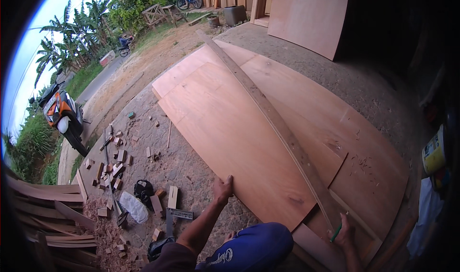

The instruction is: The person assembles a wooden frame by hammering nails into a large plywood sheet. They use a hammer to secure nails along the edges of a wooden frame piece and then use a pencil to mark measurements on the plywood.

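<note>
A thin plywood panel lies on top of other sheets on the ground in front of me. My left hand grips its near left edge, thumb on the upper face and fingers curled at the rim. Along the panel's right side runs a long, narrow wooden strip, reaching from the far end almost to my right hand. Between the fingers of that hand is a green pencil; its tip is too small to make out. The hand is beside the strip's near end, and I cannot tell whether they touch.
Larger plywood sheets lie beneath, with nails scattered on one. Wood offcuts, a white bag and a try square are on the ground at left. Curved slats are stacked lower left. Another sheet leans upright behind.
</note>
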A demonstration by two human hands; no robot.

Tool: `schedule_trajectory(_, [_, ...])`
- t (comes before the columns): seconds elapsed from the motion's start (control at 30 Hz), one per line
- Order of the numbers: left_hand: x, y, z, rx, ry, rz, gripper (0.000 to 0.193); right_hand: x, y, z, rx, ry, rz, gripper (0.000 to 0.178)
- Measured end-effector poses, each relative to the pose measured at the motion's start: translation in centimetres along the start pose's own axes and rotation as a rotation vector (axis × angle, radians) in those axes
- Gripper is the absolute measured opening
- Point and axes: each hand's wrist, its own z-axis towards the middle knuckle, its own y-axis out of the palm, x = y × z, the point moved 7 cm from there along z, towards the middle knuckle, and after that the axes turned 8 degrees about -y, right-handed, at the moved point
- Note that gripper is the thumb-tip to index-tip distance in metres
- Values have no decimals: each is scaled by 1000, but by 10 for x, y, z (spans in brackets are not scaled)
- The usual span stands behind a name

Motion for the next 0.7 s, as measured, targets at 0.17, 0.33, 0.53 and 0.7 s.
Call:
schedule_trajectory(0.17, [-21, -15, -17, -81, 126, -163, 34, -33, 52, 13, -53, -122, -4, 79])
schedule_trajectory(0.33, [-6, -22, -13, -117, 182, -76, 53, -44, 81, 14, -218, -102, -51, 83])
schedule_trajectory(0.53, [24, -53, 19, 322, 595, 346, 79, -72, 102, 6, -226, -121, 50, 76])
schedule_trajectory(0.7, [73, -24, 60, 254, 491, 423, 85, -74, 83, -22, 29, -150, -91, 69])
